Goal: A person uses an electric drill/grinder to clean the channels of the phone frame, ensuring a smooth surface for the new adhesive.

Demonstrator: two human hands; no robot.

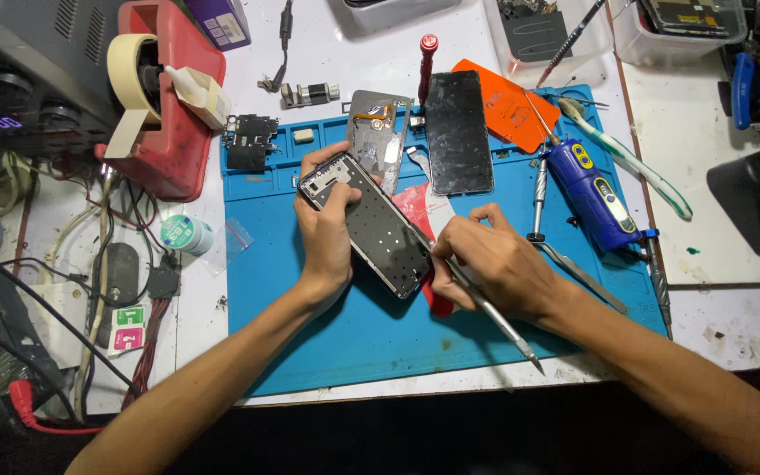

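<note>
head view: left hand (325, 236) grips phone frame (371, 227) above mat (345, 334).

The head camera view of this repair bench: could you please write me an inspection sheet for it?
Surface: blue work mat on a stained white table.
Job's things: dark phone frame, tilted above the mat; thin metal tool at its lower end.
Clutter: black screen panel, silver back plate, orange sheet, blue powered driver, toothbrush, red tape dispenser, small round tin.
Grippers: left hand grips the frame; right hand holds the tool like a pen.
Cables: black and red leads tangled at the left edge.
Surroundings: clear plastic bins at the back, dark instrument at top left.
</note>
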